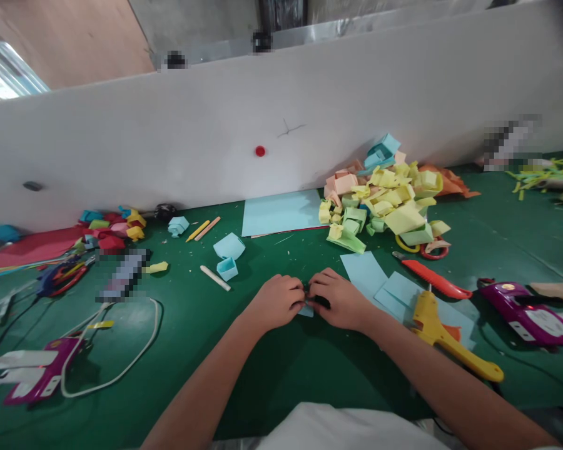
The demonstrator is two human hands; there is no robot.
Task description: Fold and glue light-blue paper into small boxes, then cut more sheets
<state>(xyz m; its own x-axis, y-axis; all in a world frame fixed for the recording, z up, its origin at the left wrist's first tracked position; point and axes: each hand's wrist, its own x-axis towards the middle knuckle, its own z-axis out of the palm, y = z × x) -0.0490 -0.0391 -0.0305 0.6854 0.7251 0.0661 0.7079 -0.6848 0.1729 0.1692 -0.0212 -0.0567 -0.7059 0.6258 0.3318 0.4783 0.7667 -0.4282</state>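
Note:
My left hand and my right hand meet over the green table, fingers curled in and pressed together. Between them a small piece of light blue paper shows, mostly covered by my fingers. Beyond my left hand lie a folded blue paper piece, a small open blue paper box and a whitish stick. Right of my right hand are flat blue paper sheets, partly under a yellow glue gun. A red-handled cutter rests behind the glue gun.
A heap of folded yellow, green and pink paper pieces stands at the back right against a white partition. Purple power strips sit at both sides. A white cable loops at left, near a phone and pliers.

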